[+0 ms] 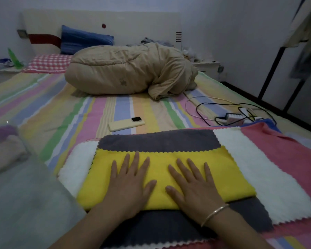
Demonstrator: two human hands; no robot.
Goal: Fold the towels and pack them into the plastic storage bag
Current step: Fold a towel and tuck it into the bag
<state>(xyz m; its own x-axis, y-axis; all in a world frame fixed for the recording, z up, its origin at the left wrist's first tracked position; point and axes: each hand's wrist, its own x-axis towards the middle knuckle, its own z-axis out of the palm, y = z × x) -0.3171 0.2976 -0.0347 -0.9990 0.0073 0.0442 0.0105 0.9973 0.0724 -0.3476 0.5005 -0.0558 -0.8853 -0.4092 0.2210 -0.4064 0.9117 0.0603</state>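
Both hands lie flat, fingers straight and spread, on the yellow towel [169,169] at the lower centre of the frame: the left hand [131,182] on its left half, the right hand [192,184] on its right half, thumbs near each other. They hold nothing; they press the cloth down.

The yellow towel appears folded into a long band and rests on a grey towel [158,142], which lies over a white towel [258,175] and a pink towel [285,146], all spread on the striped bed [61,108].

At the left edge of the frame sits what looks like the plastic storage bag [22,194] with pale cloth inside, though it is blurred and hard to read.

The likely trouble from here: the stacked towels could slide together when the yellow one is lifted or folded again, spoiling the fold. The phone [127,124] just above the stack could also be caught by a dragged edge.
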